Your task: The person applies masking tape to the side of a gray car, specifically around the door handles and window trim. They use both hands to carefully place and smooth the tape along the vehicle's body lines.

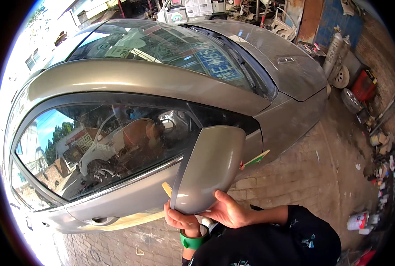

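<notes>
A car's side mirror in a beige-grey housing stands out from the front door, close in front of me. My left hand has its fingers curled around the lower left edge of the housing. Around that wrist sits a green ring, which looks like a roll of tape. My right hand cups the bottom of the mirror, thumb against the outer shell and its other fingers partly hidden underneath. A yellow strip pokes out left of the mirror. Beyond its right side shows a green and yellow strip.
The dusty car fills the left and middle, its door window closed. Paved ground lies right of it. Along the right wall are gas cylinders, wheels, a red box and a white can.
</notes>
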The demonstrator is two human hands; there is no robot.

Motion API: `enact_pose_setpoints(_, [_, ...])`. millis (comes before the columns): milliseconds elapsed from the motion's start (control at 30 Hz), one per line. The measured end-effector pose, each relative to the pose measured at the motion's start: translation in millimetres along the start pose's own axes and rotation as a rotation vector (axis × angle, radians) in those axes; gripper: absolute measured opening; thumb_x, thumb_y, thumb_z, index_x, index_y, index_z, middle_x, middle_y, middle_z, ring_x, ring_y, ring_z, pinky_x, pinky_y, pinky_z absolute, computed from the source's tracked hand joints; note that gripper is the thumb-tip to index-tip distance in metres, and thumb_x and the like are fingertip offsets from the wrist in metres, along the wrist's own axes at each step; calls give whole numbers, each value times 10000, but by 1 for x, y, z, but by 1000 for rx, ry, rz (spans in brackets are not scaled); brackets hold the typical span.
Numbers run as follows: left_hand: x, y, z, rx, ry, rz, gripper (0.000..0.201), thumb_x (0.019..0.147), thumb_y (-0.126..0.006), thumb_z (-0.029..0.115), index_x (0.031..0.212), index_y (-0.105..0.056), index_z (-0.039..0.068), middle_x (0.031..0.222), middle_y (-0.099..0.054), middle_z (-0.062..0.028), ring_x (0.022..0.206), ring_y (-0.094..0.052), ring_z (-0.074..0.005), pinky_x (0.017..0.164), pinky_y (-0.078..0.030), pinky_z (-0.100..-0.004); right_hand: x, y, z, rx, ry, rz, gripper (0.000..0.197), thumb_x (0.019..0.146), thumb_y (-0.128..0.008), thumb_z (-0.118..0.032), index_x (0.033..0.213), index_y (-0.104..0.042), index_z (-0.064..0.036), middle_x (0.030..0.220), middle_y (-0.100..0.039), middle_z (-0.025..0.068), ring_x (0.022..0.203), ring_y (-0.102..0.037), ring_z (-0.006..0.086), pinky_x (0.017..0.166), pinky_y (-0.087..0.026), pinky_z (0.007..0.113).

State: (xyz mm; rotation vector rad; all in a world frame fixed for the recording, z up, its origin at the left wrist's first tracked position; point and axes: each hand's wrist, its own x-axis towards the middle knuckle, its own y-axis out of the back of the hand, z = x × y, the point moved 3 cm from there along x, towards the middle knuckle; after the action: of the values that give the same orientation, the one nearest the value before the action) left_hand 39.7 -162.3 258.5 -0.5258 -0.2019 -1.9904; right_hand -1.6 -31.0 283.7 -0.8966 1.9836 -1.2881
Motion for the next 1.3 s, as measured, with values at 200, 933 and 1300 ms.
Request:
enact_pose_setpoints(200, [33,-4,-21,229,-42,51,536,1051,-313,384,993,-617,-53,901,-648,-142,811,-599,-232,681,-489,-342,30,10,20,127,149,53,764,927,-714,-339,1465,-256,-48,1461,-386,142,1378,-407,281,1138,-408,496])
enact_pose_setpoints(933, [88,-34,-42,-109,-141,-109,524,1092,-272,377,1009,-614,-11,928,-640,-90,838,-585,-180,778,-481,-307,72,9,32,59,365,200,615,913,-730,-358,1383,-428,-101,1417,-468,42,1348,-434,220,1119,-424,466])
enact_pose_setpoints(1300, [74,41,-5,-232,-47,-19,214,1079,-392,130,1272,-418,42,1078,-664,-148,645,-584,-123,681,-509,-259,0,84,46,-499,-68,108,105,938,-684,-99,1016,-635,-47,986,-669,23,934,-634,130,917,-482,289])
